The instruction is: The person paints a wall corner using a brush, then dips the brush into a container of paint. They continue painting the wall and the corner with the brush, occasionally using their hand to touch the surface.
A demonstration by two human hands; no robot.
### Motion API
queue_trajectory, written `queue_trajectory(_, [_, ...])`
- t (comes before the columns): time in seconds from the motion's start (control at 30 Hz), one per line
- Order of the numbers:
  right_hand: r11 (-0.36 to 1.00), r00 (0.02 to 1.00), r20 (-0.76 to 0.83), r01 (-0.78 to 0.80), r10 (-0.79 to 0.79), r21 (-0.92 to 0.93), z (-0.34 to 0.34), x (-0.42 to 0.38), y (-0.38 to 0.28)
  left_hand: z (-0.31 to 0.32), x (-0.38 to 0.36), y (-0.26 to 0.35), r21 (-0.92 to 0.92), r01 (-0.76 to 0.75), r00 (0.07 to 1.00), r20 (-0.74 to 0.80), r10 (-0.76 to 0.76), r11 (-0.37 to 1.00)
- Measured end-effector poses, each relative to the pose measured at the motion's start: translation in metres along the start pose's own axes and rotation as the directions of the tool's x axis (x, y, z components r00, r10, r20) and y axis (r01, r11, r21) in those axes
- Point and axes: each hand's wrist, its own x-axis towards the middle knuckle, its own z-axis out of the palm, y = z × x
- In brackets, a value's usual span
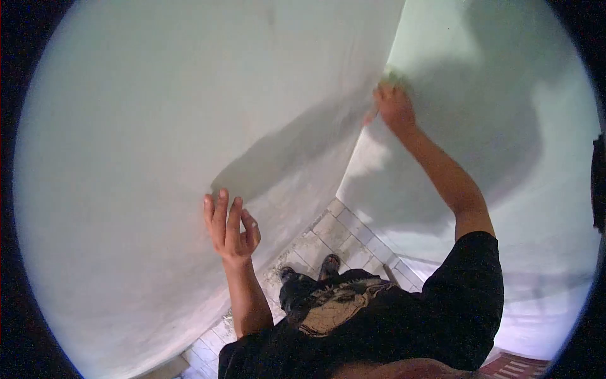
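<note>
My left hand point(232, 226) is raised beside the pale left wall point(158, 114), fingers spread and nothing in them. Up at the corner where two walls meet, my right hand point(394, 106) presses a small yellowish-green thing point(394, 77) against the right wall point(505, 76). Most of that thing is hidden by my fingers, and its kind cannot be made out. Shadows of my arms fall across both walls.
Below is a light tiled floor point(331, 232) with pale smears, where my feet stand close to the corner. A red, patterned object point(514, 366) lies at the bottom right. Something dark point(598, 183) shows at the right edge.
</note>
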Motion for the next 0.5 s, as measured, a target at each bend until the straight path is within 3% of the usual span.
queue_trajectory(0.07, [0.988,0.989,0.107,0.116,-0.105,-0.101,0.065,-0.05,-0.024,-0.002,-0.004,-0.002,0.015,-0.031,0.999,0.017,0.03,0.999])
queue_trajectory(0.13, [0.997,0.943,0.324,0.05,-0.068,0.066,0.074,-0.077,-0.059,-0.006,-0.004,-0.004,0.033,-0.064,0.998,0.026,0.063,0.997])
queue_trajectory(0.2, [0.949,0.848,0.529,-0.131,-0.043,0.287,0.093,-0.097,-0.083,-0.006,-0.004,-0.003,0.073,-0.084,0.991,0.112,0.075,0.994])
queue_trajectory(0.27, [0.945,0.844,0.529,-0.104,-0.081,0.31,0.131,-0.123,-0.1,-0.01,-0.006,-0.007,0.049,-0.117,0.988,0.106,0.112,0.992])
queue_trajectory(0.33, [0.933,0.838,0.544,-0.17,-0.032,0.316,0.118,-0.131,-0.099,-0.01,-0.007,-0.009,0.01,-0.134,0.981,0.143,0.131,0.991])
queue_trajectory(0.37, [0.866,0.84,0.542,-0.271,-0.001,0.421,0.116,-0.127,-0.089,-0.01,-0.009,-0.01,0.005,-0.13,0.98,0.156,0.127,0.992])
queue_trajectory(0.43, [0.873,0.911,0.346,-0.344,0.222,0.346,0.13,-0.115,-0.073,-0.017,-0.007,-0.007,0.014,-0.115,0.974,0.198,0.11,0.993])
queue_trajectory(0.5, [0.869,0.808,0.516,-0.445,0.285,0.217,0.077,-0.058,-0.034,-0.018,-0.008,-0.011,0.002,-0.126,0.972,0.201,0.123,0.992])
